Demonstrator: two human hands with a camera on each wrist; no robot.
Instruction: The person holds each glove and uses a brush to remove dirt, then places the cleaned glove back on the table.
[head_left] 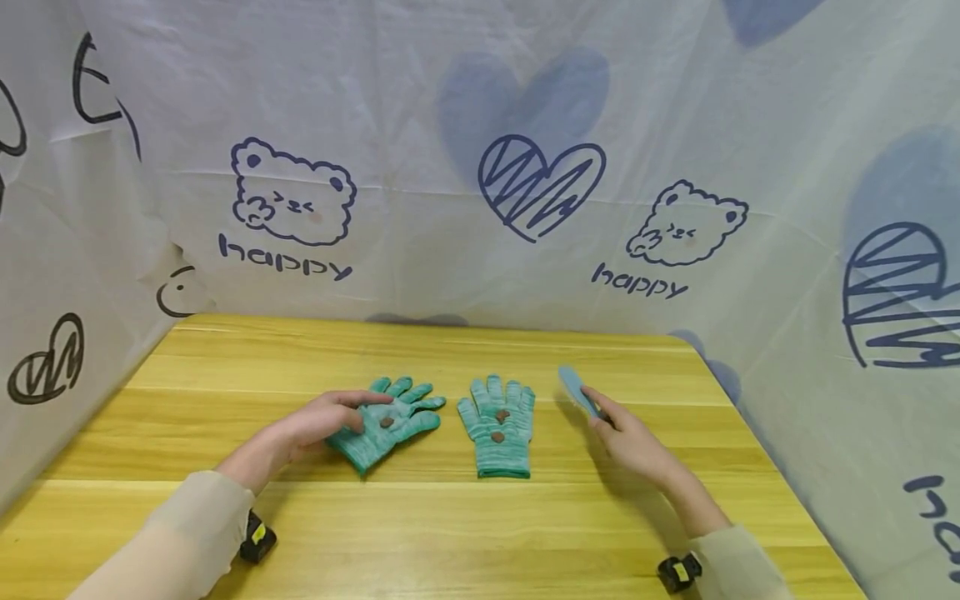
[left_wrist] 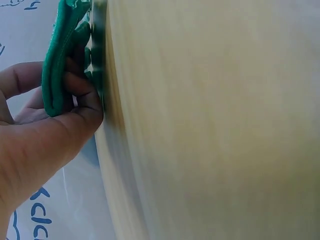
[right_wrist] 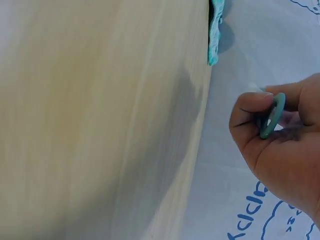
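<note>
On the table lie two green-and-white knitted gloves. My left hand point(head_left: 333, 417) pinches the edge of the left glove point(head_left: 405, 421), which has a brown spot on it and its fingers spread to the upper right. In the left wrist view the green edge point(left_wrist: 54, 75) stands raised between my thumb and fingers. The right glove point(head_left: 502, 454) lies flat, fingers pointing away, with two brown spots. Above the table to the right, my right hand point(head_left: 633, 446) grips a slim light-blue tool with a rounded end point(head_left: 573, 385). Its looped handle end point(right_wrist: 273, 116) pokes out of my fist.
The wooden table point(head_left: 450, 533) has a far edge against a pale cloth point(head_left: 412, 108) printed with bears, hearts and words. Cloth also hangs along the left and right sides. Both wrists carry a small black device point(head_left: 258, 538).
</note>
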